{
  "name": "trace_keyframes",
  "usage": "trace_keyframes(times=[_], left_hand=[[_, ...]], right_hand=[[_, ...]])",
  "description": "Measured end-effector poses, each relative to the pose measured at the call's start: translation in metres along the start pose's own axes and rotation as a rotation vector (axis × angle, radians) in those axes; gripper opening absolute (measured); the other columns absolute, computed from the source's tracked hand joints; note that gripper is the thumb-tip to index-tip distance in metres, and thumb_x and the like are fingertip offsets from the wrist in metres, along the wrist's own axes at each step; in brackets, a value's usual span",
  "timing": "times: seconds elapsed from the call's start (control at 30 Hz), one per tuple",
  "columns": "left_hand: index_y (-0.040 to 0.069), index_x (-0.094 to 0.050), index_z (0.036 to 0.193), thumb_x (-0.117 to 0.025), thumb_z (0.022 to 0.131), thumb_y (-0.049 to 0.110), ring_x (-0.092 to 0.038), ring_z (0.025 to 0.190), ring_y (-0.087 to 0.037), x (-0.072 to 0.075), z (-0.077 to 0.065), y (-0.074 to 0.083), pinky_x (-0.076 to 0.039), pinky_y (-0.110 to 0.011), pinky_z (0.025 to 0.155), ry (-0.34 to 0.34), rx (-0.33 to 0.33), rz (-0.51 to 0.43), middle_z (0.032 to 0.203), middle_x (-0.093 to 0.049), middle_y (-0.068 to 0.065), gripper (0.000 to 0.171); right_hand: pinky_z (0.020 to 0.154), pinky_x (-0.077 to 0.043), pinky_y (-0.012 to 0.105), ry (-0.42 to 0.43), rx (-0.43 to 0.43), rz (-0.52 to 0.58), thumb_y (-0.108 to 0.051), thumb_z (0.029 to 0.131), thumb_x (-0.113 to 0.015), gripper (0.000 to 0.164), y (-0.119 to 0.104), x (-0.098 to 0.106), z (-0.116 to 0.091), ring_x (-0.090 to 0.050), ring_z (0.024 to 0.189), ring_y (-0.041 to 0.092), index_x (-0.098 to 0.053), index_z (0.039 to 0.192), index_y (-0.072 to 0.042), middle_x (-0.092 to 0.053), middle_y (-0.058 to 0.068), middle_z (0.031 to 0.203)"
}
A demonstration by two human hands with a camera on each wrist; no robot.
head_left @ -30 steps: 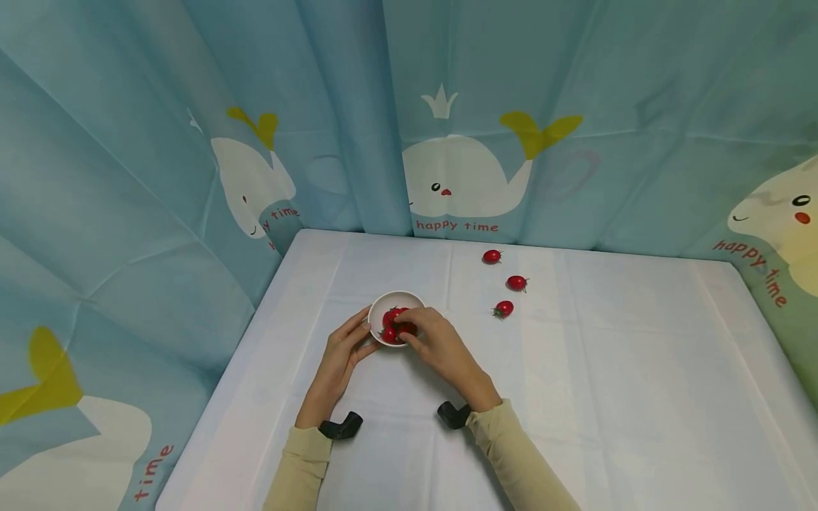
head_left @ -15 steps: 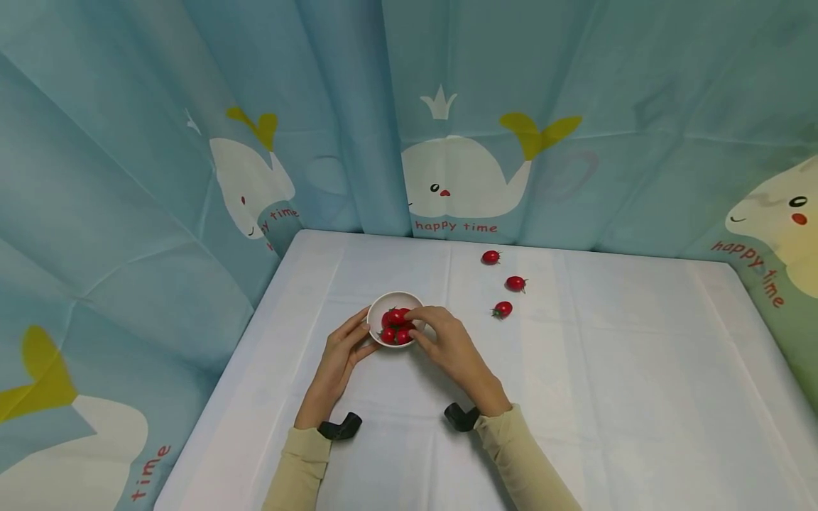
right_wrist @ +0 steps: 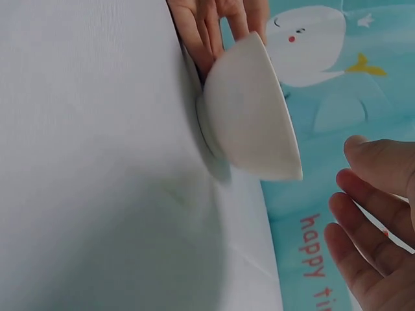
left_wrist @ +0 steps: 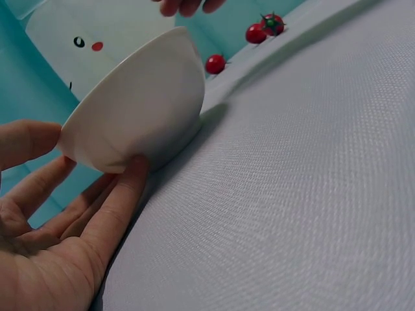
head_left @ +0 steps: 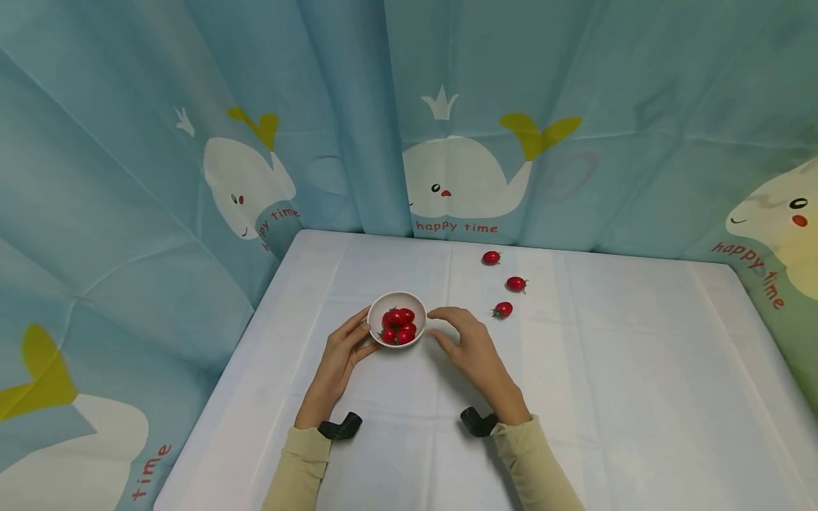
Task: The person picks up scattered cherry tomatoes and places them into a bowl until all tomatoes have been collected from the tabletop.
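Note:
A small white bowl [head_left: 397, 299] stands on the white-covered table, with several cherry tomatoes [head_left: 396, 318] inside. My left hand [head_left: 340, 358] holds the bowl at its left side. In the left wrist view its fingers [left_wrist: 115, 210] reach the underside of the bowl [left_wrist: 146, 97], and one digit touches the rim. Just right of the bowl, my right hand [head_left: 469, 348] is in the air with thumb and fingers apart, holding nothing. The right wrist view shows a gap between these fingers [right_wrist: 363, 227] and the bowl [right_wrist: 249, 110].
Three loose cherry tomatoes lie right of the bowl: a far one [head_left: 491, 257], a middle one [head_left: 515, 284] and a near one [head_left: 503, 309]. A blue whale-print curtain [head_left: 358, 142] rises behind and left of the table [head_left: 607, 397].
My right hand has let go of a tomato in the bowl and drawn back to the right, its fingers spreading. The left hand and the bowl have stayed in place.

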State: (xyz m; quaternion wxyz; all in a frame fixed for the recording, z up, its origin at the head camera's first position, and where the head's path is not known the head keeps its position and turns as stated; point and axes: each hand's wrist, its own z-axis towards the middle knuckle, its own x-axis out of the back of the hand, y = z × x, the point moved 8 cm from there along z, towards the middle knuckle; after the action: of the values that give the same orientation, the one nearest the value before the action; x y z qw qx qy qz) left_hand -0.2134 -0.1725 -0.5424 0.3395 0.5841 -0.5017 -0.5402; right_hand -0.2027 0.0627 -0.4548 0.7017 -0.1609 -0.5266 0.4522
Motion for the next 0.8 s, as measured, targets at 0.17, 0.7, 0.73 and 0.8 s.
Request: trace_keyframes(times=[0.17, 0.7, 0.73, 0.8], left_hand=[[0.01, -0.042, 0.16, -0.053, 0.11, 0.016, -0.038, 0.153, -0.03, 0.0, 0.0, -0.001, -0.058, -0.029, 0.105, 0.009, 0.004, -0.007, 0.169, -0.032, -0.01, 0.051], [0.01, -0.042, 0.16, -0.053, 0.11, 0.017, -0.037, 0.154, -0.031, 0.0, 0.002, 0.0, -0.058, -0.03, 0.107, -0.001, -0.001, 0.0, 0.17, -0.032, -0.01, 0.051], [0.01, -0.042, 0.16, -0.053, 0.11, 0.017, -0.037, 0.154, -0.031, 0.0, 0.001, 0.0, -0.058, -0.03, 0.106, -0.002, -0.002, 0.002, 0.17, -0.032, -0.01, 0.051], [0.01, -0.042, 0.16, -0.052, 0.11, 0.017, -0.037, 0.154, -0.031, 0.001, 0.0, 0.001, -0.058, -0.03, 0.106, -0.002, -0.003, 0.001, 0.169, -0.032, -0.01, 0.051]], right_hand=[[0.107, -0.059, 0.047, 0.034, -0.003, -0.012, -0.005, 0.089, -0.082, 0.034, 0.007, 0.012, -0.002, -0.067, 0.121, 0.028, -0.073, 0.122, -0.01, -0.075, 0.007, 0.123], [0.094, -0.062, 0.051, 0.168, -0.035, -0.03, 0.001, 0.087, -0.081, 0.034, 0.047, 0.053, -0.005, -0.07, 0.105, 0.036, -0.074, 0.12, -0.003, -0.075, 0.014, 0.119], [0.093, -0.062, 0.051, 0.178, -0.039, -0.035, 0.002, 0.087, -0.081, 0.034, 0.05, 0.055, -0.006, -0.07, 0.103, 0.037, -0.074, 0.12, -0.003, -0.075, 0.015, 0.118], [0.088, -0.061, 0.051, 0.194, -0.045, -0.052, 0.003, 0.086, -0.081, 0.034, 0.054, 0.058, -0.007, -0.069, 0.098, 0.037, -0.074, 0.119, -0.002, -0.075, 0.017, 0.116]])
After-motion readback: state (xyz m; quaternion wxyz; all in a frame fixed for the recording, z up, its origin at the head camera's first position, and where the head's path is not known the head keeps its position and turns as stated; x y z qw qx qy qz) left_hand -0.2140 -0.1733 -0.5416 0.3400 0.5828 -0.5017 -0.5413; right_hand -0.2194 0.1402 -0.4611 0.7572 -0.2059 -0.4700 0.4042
